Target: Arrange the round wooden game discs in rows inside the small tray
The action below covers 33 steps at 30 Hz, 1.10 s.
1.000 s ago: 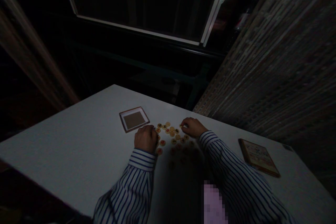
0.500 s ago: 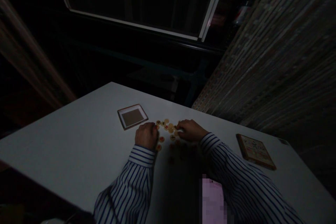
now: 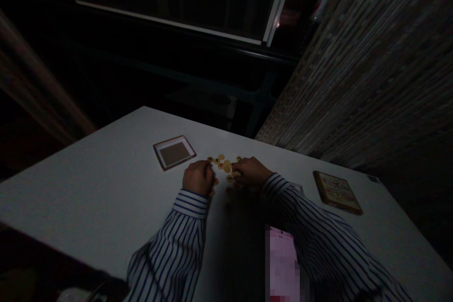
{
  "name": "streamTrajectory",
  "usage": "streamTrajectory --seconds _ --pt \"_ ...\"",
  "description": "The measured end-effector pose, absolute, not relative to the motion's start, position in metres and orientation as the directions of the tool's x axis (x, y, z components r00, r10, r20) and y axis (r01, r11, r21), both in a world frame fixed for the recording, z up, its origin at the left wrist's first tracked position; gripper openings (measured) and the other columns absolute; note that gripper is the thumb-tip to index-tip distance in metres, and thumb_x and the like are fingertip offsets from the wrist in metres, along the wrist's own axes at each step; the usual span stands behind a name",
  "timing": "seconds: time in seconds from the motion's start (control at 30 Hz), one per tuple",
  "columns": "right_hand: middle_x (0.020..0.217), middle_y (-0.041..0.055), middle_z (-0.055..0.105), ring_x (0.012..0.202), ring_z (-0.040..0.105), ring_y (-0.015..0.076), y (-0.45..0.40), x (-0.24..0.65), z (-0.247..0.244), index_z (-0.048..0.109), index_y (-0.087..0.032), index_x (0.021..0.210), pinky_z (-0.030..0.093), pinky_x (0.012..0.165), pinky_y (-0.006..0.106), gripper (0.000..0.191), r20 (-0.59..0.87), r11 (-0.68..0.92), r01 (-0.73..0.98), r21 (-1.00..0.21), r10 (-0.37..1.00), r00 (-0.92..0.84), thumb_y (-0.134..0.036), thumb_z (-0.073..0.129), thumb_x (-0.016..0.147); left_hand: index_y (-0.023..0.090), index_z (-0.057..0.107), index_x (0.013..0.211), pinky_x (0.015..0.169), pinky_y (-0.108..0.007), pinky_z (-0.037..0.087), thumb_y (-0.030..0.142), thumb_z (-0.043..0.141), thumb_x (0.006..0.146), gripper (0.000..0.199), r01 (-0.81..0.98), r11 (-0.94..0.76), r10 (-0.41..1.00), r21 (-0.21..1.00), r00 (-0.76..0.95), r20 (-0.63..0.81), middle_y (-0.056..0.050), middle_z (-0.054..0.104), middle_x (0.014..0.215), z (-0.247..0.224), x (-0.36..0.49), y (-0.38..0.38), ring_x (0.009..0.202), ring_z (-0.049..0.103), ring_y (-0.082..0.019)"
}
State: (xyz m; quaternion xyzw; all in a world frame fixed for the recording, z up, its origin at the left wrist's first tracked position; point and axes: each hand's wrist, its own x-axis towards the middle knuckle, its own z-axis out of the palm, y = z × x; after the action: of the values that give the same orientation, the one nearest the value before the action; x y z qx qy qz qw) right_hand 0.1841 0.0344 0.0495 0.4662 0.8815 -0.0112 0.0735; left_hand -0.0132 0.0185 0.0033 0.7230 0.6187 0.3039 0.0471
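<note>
Well — left hand [image 3: 198,178], right hand [image 3: 252,171] — discs [image 3: 227,168] between.

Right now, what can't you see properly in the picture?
All in the head view:
Bare left hand: its own back hides whatever its fingers may hold.
Bare right hand: its curled fingers hide what is beneath them.
Small round yellowish pieces: their marks are too small and dim to read.
Flat pink rectangular thing: pixel blocks cover it and the bottom edge cuts it off.
Flat brown-edged box: dimness blurs its printing.
</note>
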Motion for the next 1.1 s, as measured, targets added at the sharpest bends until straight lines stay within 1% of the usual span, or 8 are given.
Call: streamTrajectory --seconds 0.2,0.57,0.7,0.8,0.9,1.0,1.03,1.1 --pt "0.098 0.0079 0.061 0.093 0.054 0.0212 0.034 0.182 0.048 0.058 -0.021 0.095 0.035 0.074 0.03 0.025 -0.147 0.55 0.833 0.053 0.83 -0.539 -0.036 0.051 0.077 0.015 0.064 0.095 0.081 -0.033 0.042 0.025 0.039 0.079 0.031 0.866 -0.238 0.931 0.44 0.074 0.358 -0.009 0.066 0.094 0.003 -0.011 0.018 0.088 0.057 -0.022" --pt "0.093 0.0071 0.063 0.089 0.056 0.0212 0.035 0.183 0.043 0.058 -0.02 0.091 0.035 0.072 0.03 0.02 -0.096 0.564 0.824 0.057 0.824 -0.558 -0.032 0.05 0.077 0.015 0.062 0.096 0.082 -0.032 0.042 0.024 0.04 0.08 0.029 0.859 -0.255 0.931 0.444 0.094 0.353 -0.008 0.066 0.096 0.001 -0.009 0.018 0.09 0.057 -0.021" --pt "0.09 0.0069 0.064 0.09 0.055 0.0206 0.035 0.185 0.042 0.06 -0.019 0.089 0.035 0.074 0.03 0.019 -0.069 0.551 0.834 -0.004 0.832 -0.55 -0.031 0.051 0.076 0.015 0.062 0.097 0.084 -0.033 0.042 0.024 0.039 0.081 0.03 0.848 -0.268 0.932 0.458 0.108 0.347 -0.008 0.066 0.098 0.001 -0.009 0.019 0.091 0.056 -0.021" --pt "0.087 0.0049 0.063 0.082 0.056 0.017 0.035 0.188 0.042 0.06 -0.019 0.088 0.037 0.071 0.027 0.019 0.002 0.52 0.837 -0.17 0.85 -0.527 -0.03 0.053 0.075 0.015 0.062 0.098 0.085 -0.033 0.042 0.022 0.04 0.08 0.029 0.814 -0.319 0.922 0.486 0.147 0.359 -0.007 0.065 0.1 0.0 -0.008 0.019 0.093 0.056 -0.021" --pt "0.074 0.001 0.061 0.067 0.055 0.0124 0.036 0.191 0.042 0.059 -0.018 0.086 0.039 0.063 0.024 0.018 0.034 0.403 0.783 -0.474 0.897 -0.441 -0.03 0.054 0.073 0.017 0.062 0.097 0.086 -0.033 0.044 0.02 0.045 0.078 0.026 0.747 -0.406 0.892 0.527 0.196 0.408 -0.006 0.065 0.1 -0.002 -0.006 0.019 0.092 0.057 -0.02" --pt "0.063 -0.002 0.056 0.058 0.052 0.0109 0.037 0.192 0.045 0.056 -0.016 0.084 0.039 0.055 0.023 0.021 -0.042 0.213 0.587 -0.781 0.92 -0.389 -0.032 0.056 0.07 0.018 0.061 0.097 0.085 -0.034 0.045 0.019 0.049 0.076 0.024 0.679 -0.496 0.843 0.541 0.229 0.486 -0.005 0.066 0.099 -0.001 -0.003 0.017 0.092 0.058 -0.019" --pt "0.062 -0.0025 0.055 0.056 0.052 0.0107 0.037 0.192 0.046 0.055 -0.016 0.083 0.039 0.054 0.023 0.023 -0.064 0.16 0.513 -0.843 0.919 -0.39 -0.033 0.058 0.069 0.018 0.06 0.097 0.085 -0.034 0.045 0.019 0.051 0.076 0.024 0.669 -0.515 0.829 0.536 0.232 0.509 -0.005 0.066 0.098 0.0 -0.001 0.017 0.092 0.058 -0.019" --pt "0.061 -0.003 0.055 0.055 0.051 0.0099 0.037 0.191 0.048 0.055 -0.015 0.081 0.039 0.053 0.023 0.025 -0.081 0.093 0.402 -0.911 0.915 -0.395 -0.035 0.061 0.066 0.018 0.059 0.097 0.084 -0.035 0.046 0.02 0.054 0.074 0.024 0.656 -0.546 0.805 0.521 0.239 0.544 -0.006 0.066 0.098 0.001 0.002 0.015 0.092 0.059 -0.02"
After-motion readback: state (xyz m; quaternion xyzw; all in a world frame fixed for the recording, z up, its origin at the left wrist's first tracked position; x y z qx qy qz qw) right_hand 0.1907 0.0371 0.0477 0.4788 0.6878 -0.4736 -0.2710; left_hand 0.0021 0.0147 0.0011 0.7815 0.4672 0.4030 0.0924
